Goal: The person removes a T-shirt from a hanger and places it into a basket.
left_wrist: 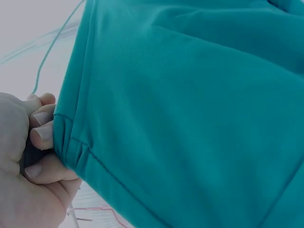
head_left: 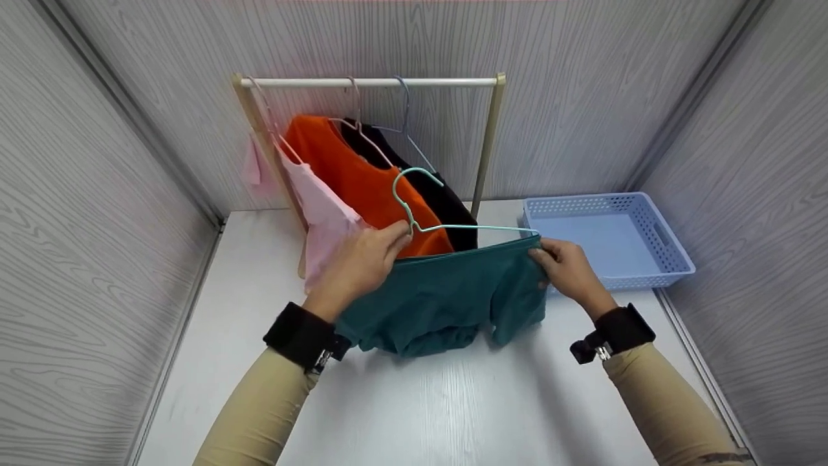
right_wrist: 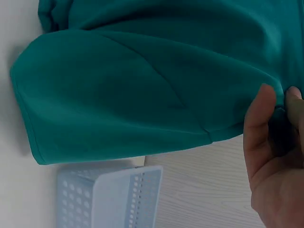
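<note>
You wear long tan sleeves [head_left: 259, 408] on both arms. A wide black band [head_left: 301, 335] goes around your left wrist, and another black band [head_left: 622, 328] goes around your right wrist. Each band has a small black part with a bit of shiny metal. Your hands are bare.

Grey wood-grain walls [head_left: 90, 213] enclose a white table [head_left: 453, 401] bearing a wooden clothes rack [head_left: 490, 139].

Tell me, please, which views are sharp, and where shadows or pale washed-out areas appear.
Head view: sharp, evenly lit, soft shadow under the teal shirt. Left wrist view: background washed out pale; left hand is dim. Right wrist view: basket slightly soft.
</note>
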